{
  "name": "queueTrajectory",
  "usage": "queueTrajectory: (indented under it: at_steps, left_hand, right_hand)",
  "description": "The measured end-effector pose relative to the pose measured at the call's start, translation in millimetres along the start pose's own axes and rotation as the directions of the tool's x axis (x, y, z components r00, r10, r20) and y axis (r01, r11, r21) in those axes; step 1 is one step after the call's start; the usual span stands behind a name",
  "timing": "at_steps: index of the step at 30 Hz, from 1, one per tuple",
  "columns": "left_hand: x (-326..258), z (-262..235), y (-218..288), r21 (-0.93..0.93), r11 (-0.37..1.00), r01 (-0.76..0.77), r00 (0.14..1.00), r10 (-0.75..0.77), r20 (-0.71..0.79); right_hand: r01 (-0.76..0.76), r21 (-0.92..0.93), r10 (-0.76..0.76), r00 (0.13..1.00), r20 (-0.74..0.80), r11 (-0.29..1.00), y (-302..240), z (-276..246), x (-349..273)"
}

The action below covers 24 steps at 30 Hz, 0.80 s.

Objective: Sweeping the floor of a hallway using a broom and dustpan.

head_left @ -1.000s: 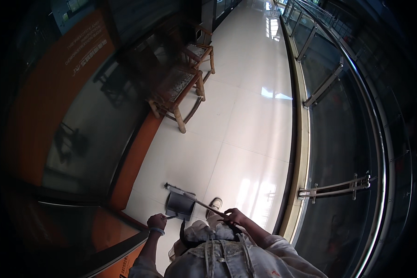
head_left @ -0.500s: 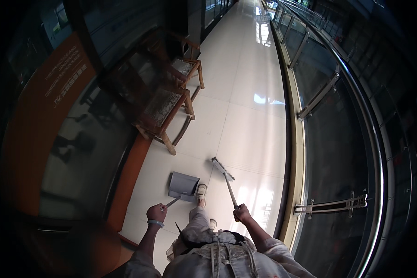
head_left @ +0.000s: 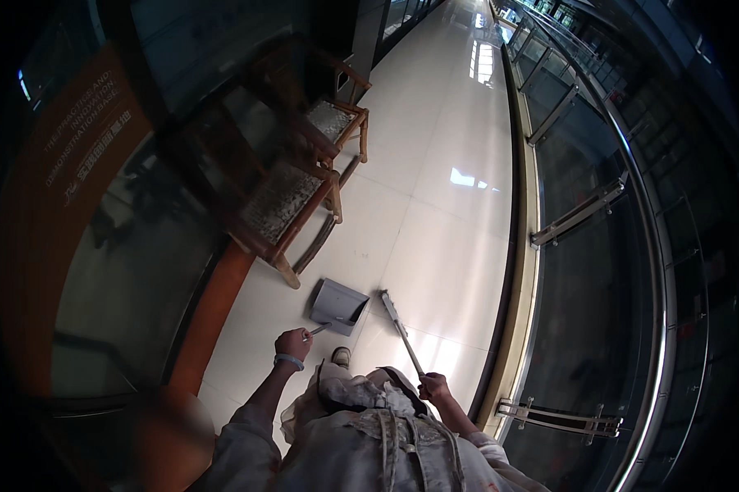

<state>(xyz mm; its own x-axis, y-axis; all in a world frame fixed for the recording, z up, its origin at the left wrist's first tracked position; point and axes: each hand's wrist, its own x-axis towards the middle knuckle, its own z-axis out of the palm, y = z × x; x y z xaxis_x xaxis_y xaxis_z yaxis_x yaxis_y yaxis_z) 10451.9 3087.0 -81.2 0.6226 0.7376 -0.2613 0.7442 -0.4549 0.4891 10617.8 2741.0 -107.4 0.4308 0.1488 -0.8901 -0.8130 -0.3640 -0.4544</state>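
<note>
My left hand point(head_left: 293, 343) is closed around the handle of a grey dustpan point(head_left: 337, 307), whose wide pan is down at the tiled floor, ahead of my feet. To its right, my right hand point(head_left: 433, 386) grips the long handle of a broom point(head_left: 405, 340). The broom's narrow head point(head_left: 388, 302) is at the floor beside the dustpan's right edge, with a small gap between them. One of my shoes point(head_left: 342, 356) shows just behind the dustpan.
Two wooden chairs point(head_left: 281, 205) with patterned seats stand along the left wall, beside an orange panel point(head_left: 82, 148). A glass railing with a metal handrail point(head_left: 652, 271) and a pale curb point(head_left: 524, 271) run along the right. The glossy tiled floor point(head_left: 435, 148) stretches ahead between them.
I have moved forward, and the chairs and railing have come closer. The dustpan has turned and shifted right, nearer the broom. The broom head has swung to a steeper angle.
</note>
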Motion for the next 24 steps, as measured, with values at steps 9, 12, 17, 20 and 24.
queueTrajectory:
  at_steps: [9, 12, 17, 20, 24]
  left_hand:
    - [88, 34, 64, -0.003, 1.0, -0.014, 0.999, 0.013, -0.039]
    - [109, 48, 86, 0.046, 0.997, 0.068, 0.997, -0.069, 0.02]
    - [143, 73, 136, 0.074, 0.98, 0.186, 0.962, -0.197, 0.19]
    - [166, 81, 154, 0.119, 0.973, 0.196, 0.966, -0.212, 0.146]
    - [201, 80, 179, 0.142, 0.968, 0.207, 0.967, -0.224, 0.12]
  right_hand:
    - [0.219, -0.415, -0.251, 0.968, -0.025, 0.883, -153, 16, 75]
    - [0.298, -0.604, -0.34, 0.939, 0.047, 0.739, -219, 31, 122]
    - [0.429, -0.793, -0.442, 0.867, 0.229, 0.432, -271, 40, 230]
    - [0.423, -0.832, -0.35, 0.887, 0.299, 0.36, -276, 55, 224]
    - [0.309, -0.772, 0.053, 0.913, 0.404, 0.555, -346, 21, 195]
